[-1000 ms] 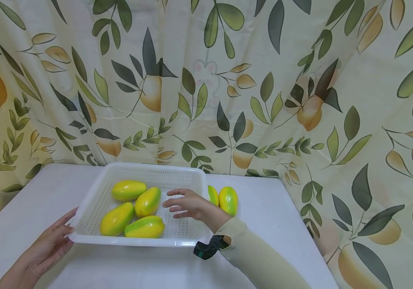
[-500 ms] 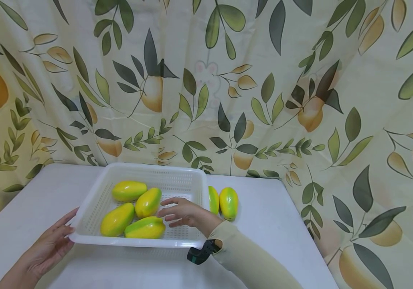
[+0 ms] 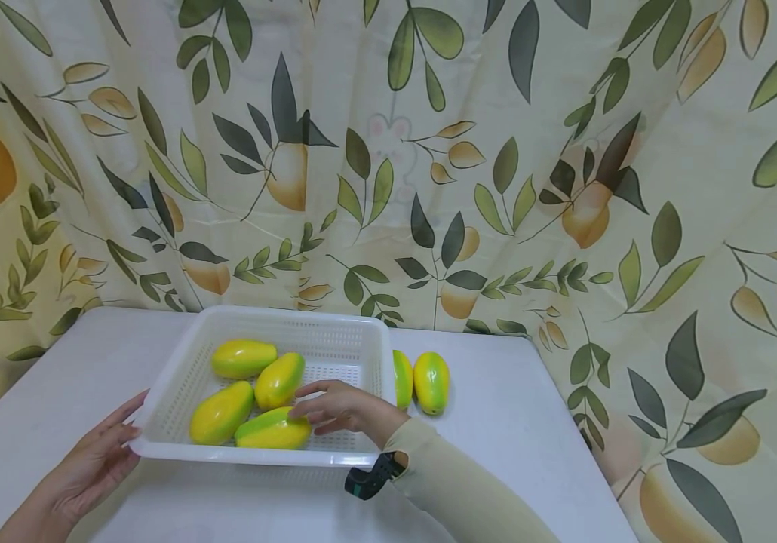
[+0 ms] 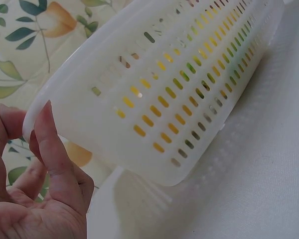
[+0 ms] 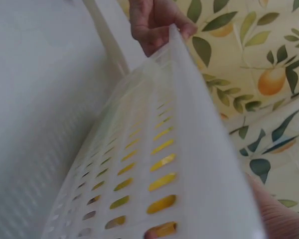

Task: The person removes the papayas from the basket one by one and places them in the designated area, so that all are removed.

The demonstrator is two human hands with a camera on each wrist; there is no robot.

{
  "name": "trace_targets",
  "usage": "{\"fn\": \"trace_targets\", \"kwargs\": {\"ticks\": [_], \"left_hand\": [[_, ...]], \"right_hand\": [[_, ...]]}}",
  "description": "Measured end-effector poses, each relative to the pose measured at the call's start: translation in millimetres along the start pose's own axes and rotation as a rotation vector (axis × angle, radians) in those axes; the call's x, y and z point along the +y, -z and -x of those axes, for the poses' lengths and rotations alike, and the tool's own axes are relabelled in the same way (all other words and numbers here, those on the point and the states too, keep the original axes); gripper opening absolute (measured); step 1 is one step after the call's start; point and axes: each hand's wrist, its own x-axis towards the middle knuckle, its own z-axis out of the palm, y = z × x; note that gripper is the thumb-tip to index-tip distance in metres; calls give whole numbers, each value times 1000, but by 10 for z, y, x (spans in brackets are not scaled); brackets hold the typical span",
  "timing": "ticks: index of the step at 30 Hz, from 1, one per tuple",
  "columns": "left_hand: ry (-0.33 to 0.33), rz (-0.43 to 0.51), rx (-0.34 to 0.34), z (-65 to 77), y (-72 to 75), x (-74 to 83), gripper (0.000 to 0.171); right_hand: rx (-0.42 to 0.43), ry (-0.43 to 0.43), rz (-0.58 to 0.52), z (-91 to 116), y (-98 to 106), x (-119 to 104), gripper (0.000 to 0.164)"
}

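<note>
A white plastic basket with slotted walls holds several yellow-green mangoes. My left hand grips the basket's left front corner; in the left wrist view its thumb and finger pinch the rim. Inside the basket, my right hand reaches over the front wall, fingers loosely bent, fingertips right at the right end of the front mango. Beside that fruit lie a left mango, a middle mango and a back mango. In the right wrist view the basket wall hides most of the right hand.
Just outside the basket's right wall, two more mangoes lie on the white table: one mango in full view, the other mango partly behind the rim. A leaf-and-fruit patterned curtain hangs behind the table.
My right hand has moved left and lower, from over the bare right part of the basket to the end of the front mango. The left hand and basket stay in place.
</note>
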Motion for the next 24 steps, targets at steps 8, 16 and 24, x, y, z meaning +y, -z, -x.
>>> {"fn": "trace_targets", "kwargs": {"ticks": [8,16,24], "left_hand": [[-5,9,-43,0,18,-14,53],[5,3,-17,1,12,-9,53],[7,8,0,-5,3,-10,53]], "right_hand": [[-23,-22,41,14,-22,21,53],[-46,-23,40,-21,-21,41,54],[-98,-12,33,-38,-10,49,51]]}}
